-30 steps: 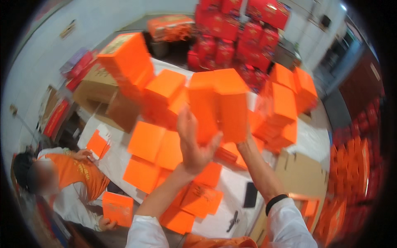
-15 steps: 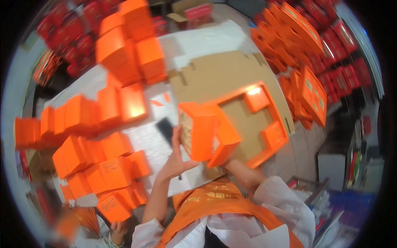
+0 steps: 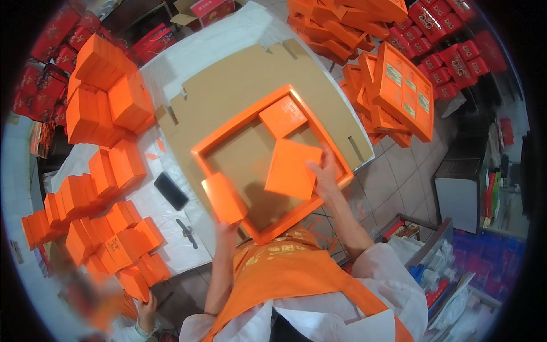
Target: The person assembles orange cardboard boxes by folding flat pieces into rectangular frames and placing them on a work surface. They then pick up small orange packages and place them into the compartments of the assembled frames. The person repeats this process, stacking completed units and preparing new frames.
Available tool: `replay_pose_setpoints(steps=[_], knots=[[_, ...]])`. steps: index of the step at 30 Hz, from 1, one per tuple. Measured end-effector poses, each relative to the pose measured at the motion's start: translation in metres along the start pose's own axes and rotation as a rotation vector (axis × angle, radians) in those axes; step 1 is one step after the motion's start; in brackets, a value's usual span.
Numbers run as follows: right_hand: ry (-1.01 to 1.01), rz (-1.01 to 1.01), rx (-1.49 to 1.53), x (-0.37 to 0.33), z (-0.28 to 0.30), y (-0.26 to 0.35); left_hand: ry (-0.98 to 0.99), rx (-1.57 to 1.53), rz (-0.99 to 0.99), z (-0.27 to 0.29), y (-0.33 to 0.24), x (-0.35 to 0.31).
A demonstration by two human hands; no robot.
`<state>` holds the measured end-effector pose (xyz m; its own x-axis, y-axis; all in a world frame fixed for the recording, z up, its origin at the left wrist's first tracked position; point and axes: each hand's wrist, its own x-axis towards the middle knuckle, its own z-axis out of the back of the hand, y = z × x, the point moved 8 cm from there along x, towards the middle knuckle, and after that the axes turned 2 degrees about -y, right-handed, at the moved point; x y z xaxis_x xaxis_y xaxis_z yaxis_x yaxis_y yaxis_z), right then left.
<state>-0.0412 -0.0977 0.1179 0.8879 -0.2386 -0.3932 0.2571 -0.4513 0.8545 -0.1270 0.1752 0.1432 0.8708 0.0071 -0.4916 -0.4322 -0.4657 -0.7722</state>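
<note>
A white-covered table (image 3: 171,62) in a storeroom stacked with red gift boxes (image 3: 45,62) carries a flattened cardboard sheet (image 3: 239,85), and on it lies a shallow orange tray (image 3: 228,128). Left of the tray, orange cartons (image 3: 108,102) are piled and a black phone (image 3: 171,191) lies flat. At the tray's near-left corner the left hand (image 3: 227,233) grips a small orange box (image 3: 224,198); inside the tray the right hand (image 3: 325,174) pinches another small box (image 3: 292,169), tilted, seemingly to seat it beside the one (image 3: 283,115) already in the far corner.
</note>
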Motion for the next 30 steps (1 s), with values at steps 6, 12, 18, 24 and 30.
replay_pose_setpoints(steps=[6, 12, 18, 24, 30], knots=[[-0.018, 1.024, -1.126, 0.012, -0.012, 0.064, -0.161, -0.017, 0.036, 0.023, 0.023, -0.005], [0.49, 1.272, -1.453, 0.004, -0.018, -0.025, -0.208, -0.039, 0.029, 0.021, 0.028, -0.005], [0.451, 1.314, -1.478, 0.02, -0.004, -0.045, -0.205, -0.081, 0.07, 0.034, 0.041, -0.006], [0.653, 1.064, -1.541, 0.029, 0.015, -0.047, -0.184, -0.138, 0.122, 0.033, 0.058, -0.007], [0.612, 1.044, -1.606, 0.029, 0.012, -0.053, -0.053, -0.106, 0.102, 0.021, 0.078, 0.0]])
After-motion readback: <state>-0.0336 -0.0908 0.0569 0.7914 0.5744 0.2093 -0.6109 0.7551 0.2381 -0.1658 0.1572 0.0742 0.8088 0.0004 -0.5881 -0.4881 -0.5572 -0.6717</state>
